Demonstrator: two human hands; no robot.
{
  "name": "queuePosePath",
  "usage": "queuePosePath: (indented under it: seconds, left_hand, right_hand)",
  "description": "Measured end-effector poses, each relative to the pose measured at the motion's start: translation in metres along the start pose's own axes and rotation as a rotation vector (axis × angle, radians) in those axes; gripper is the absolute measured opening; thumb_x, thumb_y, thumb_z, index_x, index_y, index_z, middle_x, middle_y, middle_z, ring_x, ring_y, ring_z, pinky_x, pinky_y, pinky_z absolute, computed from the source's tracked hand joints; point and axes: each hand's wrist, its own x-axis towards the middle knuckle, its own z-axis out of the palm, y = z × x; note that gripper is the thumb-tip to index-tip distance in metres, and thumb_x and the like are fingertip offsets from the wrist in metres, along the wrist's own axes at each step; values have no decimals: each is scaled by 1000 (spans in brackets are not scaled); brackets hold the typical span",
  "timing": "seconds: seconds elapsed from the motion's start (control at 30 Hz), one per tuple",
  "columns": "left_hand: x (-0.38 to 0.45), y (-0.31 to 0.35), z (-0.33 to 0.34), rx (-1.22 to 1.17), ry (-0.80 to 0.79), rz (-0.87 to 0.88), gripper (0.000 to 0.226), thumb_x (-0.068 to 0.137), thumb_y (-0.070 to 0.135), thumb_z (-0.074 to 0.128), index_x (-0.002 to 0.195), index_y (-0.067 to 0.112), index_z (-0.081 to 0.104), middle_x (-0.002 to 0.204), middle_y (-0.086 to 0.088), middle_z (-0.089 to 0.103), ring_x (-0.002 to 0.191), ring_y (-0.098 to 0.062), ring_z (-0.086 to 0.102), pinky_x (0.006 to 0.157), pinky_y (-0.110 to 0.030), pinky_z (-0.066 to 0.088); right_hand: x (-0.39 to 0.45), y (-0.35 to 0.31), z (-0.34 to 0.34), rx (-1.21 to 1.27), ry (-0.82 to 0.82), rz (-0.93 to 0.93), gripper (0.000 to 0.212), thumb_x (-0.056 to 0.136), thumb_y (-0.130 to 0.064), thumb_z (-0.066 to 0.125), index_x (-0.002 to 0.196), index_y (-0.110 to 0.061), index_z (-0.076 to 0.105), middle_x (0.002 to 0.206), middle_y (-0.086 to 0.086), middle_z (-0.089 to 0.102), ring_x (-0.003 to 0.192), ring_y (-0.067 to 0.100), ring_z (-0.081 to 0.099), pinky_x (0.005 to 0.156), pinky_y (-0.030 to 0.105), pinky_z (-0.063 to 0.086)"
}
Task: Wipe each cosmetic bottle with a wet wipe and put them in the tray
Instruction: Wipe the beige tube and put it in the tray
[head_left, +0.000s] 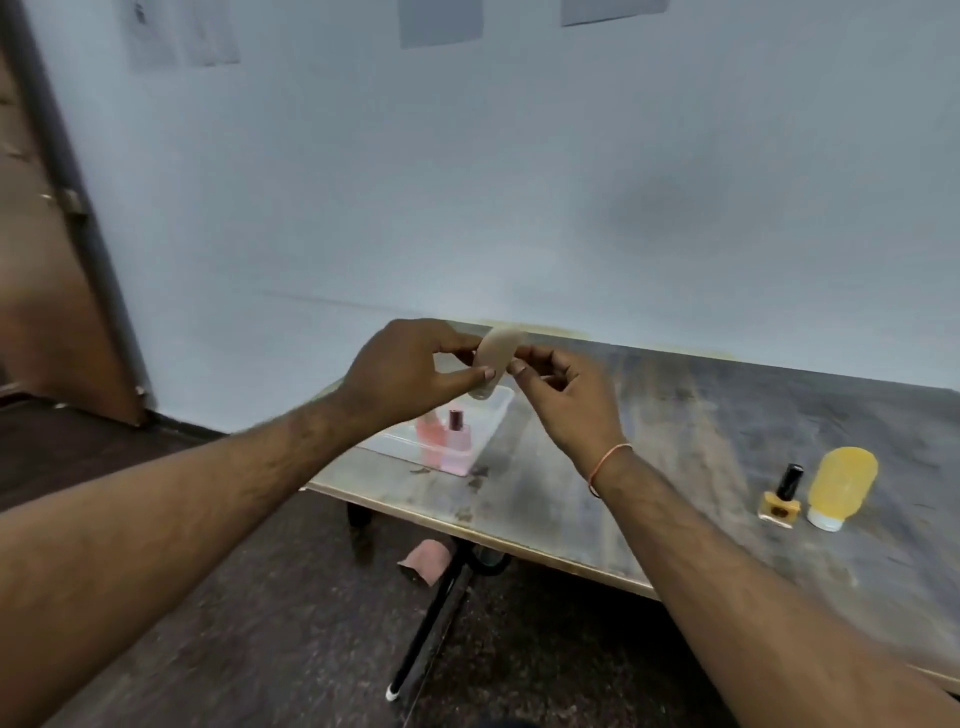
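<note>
1. Beige tube (496, 358): cosmetic bottle held in the air over the clear tray (496, 410), cap end down. Left hand (410, 371) pinches it between thumb and fingertips; right hand (558, 395) has its curled fingers at the tube's other edge, contact likely but too blurred to tell. No wet wipe visible; unwiped placement is a risk.
2. Tray, near the table (675, 441) edge: holds two pink bottles (447, 439), upright and crowded at its near end. A dropped tube could topple them.
3. Nail polish bottle (781, 499) and yellow tube (841, 488): standing well apart to the right, awaiting wiping. A careless reach could tip the narrow polish.
4. Grip hazard: light fingertip hold; dampness may let the tube slip.
</note>
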Motion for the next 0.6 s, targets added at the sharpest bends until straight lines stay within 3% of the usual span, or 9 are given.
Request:
queuePosePath:
  seconds: [0.1, 0.2, 0.37, 0.5, 0.6]
  left_hand:
    - [-5, -26, -23, 28, 37, -77, 30, 89, 59, 79, 116, 49, 79, 84, 32, 67, 78, 7, 70, 74, -20, 47]
    - [-7, -51, -37, 45, 107, -156, 29, 89, 60, 78, 116, 50, 79, 93, 28, 75, 96, 1, 68, 84, -30, 53]
    - [-9, -86, -43, 11, 153, -269, 25, 90, 57, 78, 114, 48, 80, 96, 28, 78, 104, 5, 66, 88, -26, 51]
    - [-15, -108, -38, 33, 169, -374, 24, 90, 57, 78, 112, 48, 81, 93, 28, 78, 91, 4, 67, 71, -21, 45]
    - [-19, -118, -29, 51, 139, -437, 19, 90, 56, 76, 108, 51, 81, 91, 27, 78, 67, 9, 62, 62, -24, 41]
  right_hand:
    - [15, -17, 34, -40, -65, -11, 21, 100, -37, 73, 118, -33, 81, 105, -18, 79, 98, -1, 71, 89, 23, 57]
    - [34, -34, 60, -147, -181, -35, 25, 103, -42, 65, 124, -37, 78, 110, -18, 78, 101, -1, 68, 91, 23, 53]
    - [60, -55, 91, -302, -342, -28, 33, 108, -45, 51, 123, -32, 78, 122, -11, 76, 112, 12, 65, 96, 30, 50]
    - [79, -58, 115, -403, -454, 26, 54, 110, -53, 40, 112, -14, 77, 121, 9, 76, 115, 27, 66, 104, 40, 52]
    - [92, -53, 129, -416, -510, 98, 61, 110, -60, 32, 121, -21, 78, 129, 1, 74, 121, 23, 63, 109, 41, 47]
